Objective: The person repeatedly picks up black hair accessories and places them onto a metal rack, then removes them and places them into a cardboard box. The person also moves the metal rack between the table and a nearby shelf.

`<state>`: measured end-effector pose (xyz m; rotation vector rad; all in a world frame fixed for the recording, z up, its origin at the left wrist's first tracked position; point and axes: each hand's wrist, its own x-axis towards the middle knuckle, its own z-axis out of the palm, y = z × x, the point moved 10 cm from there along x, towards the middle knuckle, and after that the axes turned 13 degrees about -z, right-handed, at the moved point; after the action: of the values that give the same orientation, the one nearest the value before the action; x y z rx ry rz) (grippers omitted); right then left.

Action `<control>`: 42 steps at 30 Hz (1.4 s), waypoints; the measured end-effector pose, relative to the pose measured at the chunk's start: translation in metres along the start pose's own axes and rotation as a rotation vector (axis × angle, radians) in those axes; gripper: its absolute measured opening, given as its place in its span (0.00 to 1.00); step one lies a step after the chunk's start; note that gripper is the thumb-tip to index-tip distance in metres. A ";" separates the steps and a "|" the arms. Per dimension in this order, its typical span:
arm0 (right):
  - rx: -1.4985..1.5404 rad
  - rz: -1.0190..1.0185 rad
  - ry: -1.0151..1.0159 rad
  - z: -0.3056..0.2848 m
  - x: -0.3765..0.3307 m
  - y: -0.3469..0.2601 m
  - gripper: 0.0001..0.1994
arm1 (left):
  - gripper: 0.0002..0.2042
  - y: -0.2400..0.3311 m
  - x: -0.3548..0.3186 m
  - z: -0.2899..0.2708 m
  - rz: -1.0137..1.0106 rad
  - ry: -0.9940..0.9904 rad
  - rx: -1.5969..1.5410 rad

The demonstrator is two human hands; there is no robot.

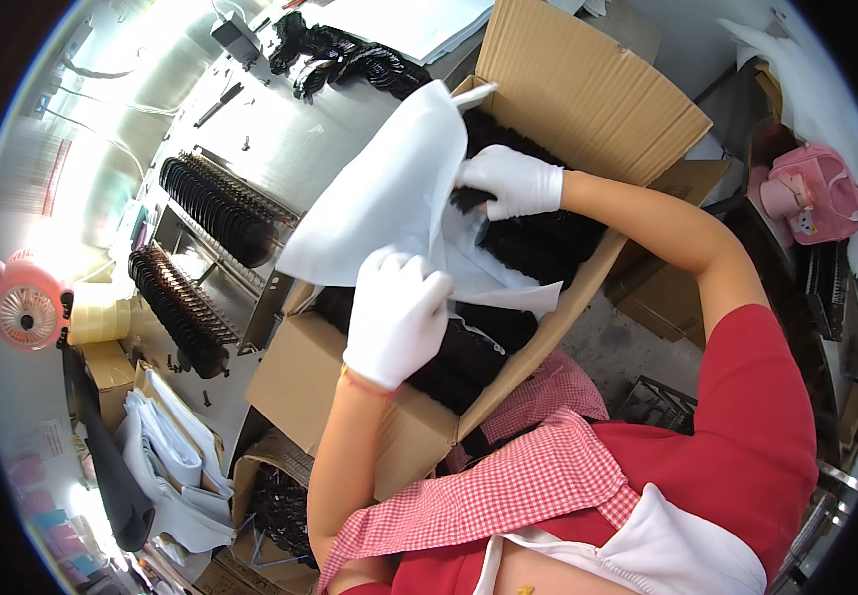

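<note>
A large white sheet (pixel 374 188), thin and soft-looking, is raised and folded over an open cardboard box (pixel 538 372). My left hand (pixel 396 317), in a white glove, is closed on the sheet's near edge, above the box's left part. Across the box, my right hand (pixel 515 183), gloved too, pinches the sheet's right edge with its fingers curled. Some black fuzzy material shows just under those fingers. Inside the box lie black fuzzy bundles (pixel 533 248), partly covered by the sheet. More dark bundles (pixel 454 367) show at the near side.
Racks of black curved pieces (pixel 213 213) stand on the metal table to the left, near a pink fan (pixel 27 300). Black glossy bundles (pixel 340 58) lie at the back. The box's tall flap (pixel 587 79) stands up behind. A pink bag (pixel 815 193) is far right.
</note>
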<state>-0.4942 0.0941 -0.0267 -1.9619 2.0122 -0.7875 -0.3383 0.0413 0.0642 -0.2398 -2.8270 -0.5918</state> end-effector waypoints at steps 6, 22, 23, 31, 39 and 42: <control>-0.233 -0.216 -0.227 0.048 0.006 -0.032 0.16 | 0.17 -0.039 -0.067 -0.078 -0.093 0.220 -0.150; 0.159 -0.289 -0.117 0.035 0.217 -0.215 0.17 | 0.50 -0.311 -0.182 -0.167 -1.075 -0.036 -0.083; 0.040 -0.308 -0.076 0.061 0.234 -0.211 0.17 | 0.49 -0.300 -0.169 -0.166 -1.090 -0.053 -0.071; -0.313 -0.439 0.171 0.122 0.258 -0.185 0.08 | 0.29 -0.292 -0.162 -0.139 -1.243 -0.142 -0.034; -0.278 -0.484 0.109 0.120 0.260 -0.179 0.07 | 0.20 -0.277 -0.156 -0.101 -1.535 -0.243 -0.333; -0.238 -0.470 0.133 0.117 0.259 -0.175 0.07 | 0.22 -0.281 -0.142 -0.118 -1.325 -0.292 0.171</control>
<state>-0.3060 -0.1778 0.0195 -2.6408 1.7997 -0.8193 -0.2371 -0.2769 0.0261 1.7856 -2.9105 -0.5017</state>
